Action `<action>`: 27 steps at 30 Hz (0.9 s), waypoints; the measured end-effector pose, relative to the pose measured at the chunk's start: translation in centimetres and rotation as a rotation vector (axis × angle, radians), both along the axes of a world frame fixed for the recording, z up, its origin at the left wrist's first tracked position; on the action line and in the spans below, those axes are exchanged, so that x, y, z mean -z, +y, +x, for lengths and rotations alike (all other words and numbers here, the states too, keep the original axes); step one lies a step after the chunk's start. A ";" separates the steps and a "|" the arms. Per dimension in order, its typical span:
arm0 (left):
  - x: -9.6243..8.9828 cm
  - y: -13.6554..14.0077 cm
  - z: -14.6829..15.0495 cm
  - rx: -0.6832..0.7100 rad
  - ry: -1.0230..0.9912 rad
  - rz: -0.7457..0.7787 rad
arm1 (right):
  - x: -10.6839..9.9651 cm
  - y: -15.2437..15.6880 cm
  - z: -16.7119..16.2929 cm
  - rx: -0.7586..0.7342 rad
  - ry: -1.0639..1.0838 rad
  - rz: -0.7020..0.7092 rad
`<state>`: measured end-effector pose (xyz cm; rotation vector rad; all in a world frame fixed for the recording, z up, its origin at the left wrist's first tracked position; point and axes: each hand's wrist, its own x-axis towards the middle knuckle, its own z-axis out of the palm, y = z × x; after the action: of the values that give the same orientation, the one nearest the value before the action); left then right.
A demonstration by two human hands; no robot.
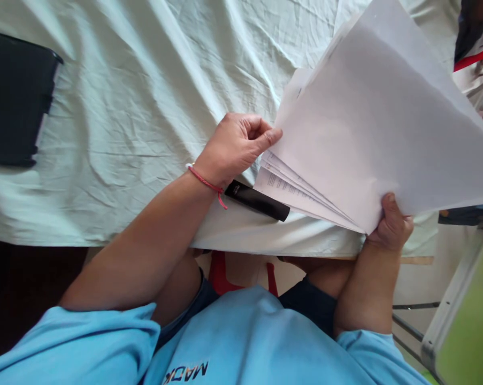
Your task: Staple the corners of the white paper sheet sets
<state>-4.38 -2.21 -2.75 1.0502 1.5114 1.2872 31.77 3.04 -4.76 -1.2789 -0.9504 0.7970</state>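
A stack of white paper sheets (pixel 345 117) is held up over the right part of the table, with printed lines showing on the lower sheets. My right hand (pixel 391 224) grips its near edge, thumb on top and fingers hidden beneath. At the left edge of the stack, my left hand (pixel 249 141) pinches a sheet between thumb and fingertips. A red string bracelet circles my left wrist. Just below that hand lies a black stapler-like bar (pixel 258 200), partly hidden by the wrist and the papers; its exact kind does not show.
A pale green cloth (pixel 145 107) with wrinkles covers the table. On the far left rests a flat black case or tray (pixel 16 99). A green board with a metal frame (pixel 466 315) stands at the lower right. Below the table edge shows a red stool (pixel 221 275).
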 end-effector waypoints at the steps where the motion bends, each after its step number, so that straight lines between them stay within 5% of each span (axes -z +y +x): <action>1: 0.0 0.0 0.0 0.010 -0.011 0.002 | 0.0 0.0 0.0 0.001 0.001 0.002; 27: -0.1 -0.1 -0.1 0.022 0.067 0.026 | -0.7 -0.4 -1.3 0.011 0.027 0.046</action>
<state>-4.46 -2.33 -2.68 1.1337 1.5320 1.2705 30.45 2.62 -4.06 -1.2298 -0.9342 0.7784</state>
